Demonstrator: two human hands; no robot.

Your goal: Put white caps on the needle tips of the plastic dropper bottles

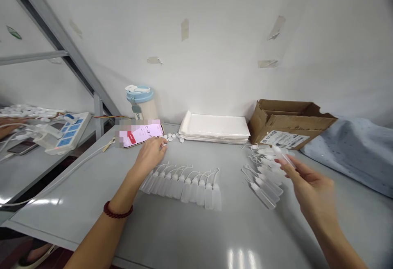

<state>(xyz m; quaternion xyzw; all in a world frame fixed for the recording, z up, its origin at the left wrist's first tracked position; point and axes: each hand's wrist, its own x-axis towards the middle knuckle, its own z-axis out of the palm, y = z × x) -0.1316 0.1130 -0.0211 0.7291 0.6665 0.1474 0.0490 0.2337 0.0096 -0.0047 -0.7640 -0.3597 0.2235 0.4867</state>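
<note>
My left hand point(152, 152) reaches to the small white caps point(173, 136) beside the phone, its fingertips bent together around one at the edge of the cluster. Between the thumb and fingers of my right hand point(313, 183) is a small translucent plastic bottle point(286, 159), tilted, its white top pointing up and left. Below that hand lies a loose group of similar bottles point(263, 195) with thin white strap-like ends. A neat row of more such bottles point(187, 188) lies flat in the middle of the grey table point(184, 236), straps pointing away from me.
At the back stand a blue-lidded cup point(145, 105), a stack of white padded envelopes point(216, 127) and an open cardboard box point(291, 123). A lit phone point(141, 133) lies by the cup. Blue-grey cloth point(353, 150) covers the right rear. Another person's hand point(10, 126) shows far left, near a power strip point(69, 134).
</note>
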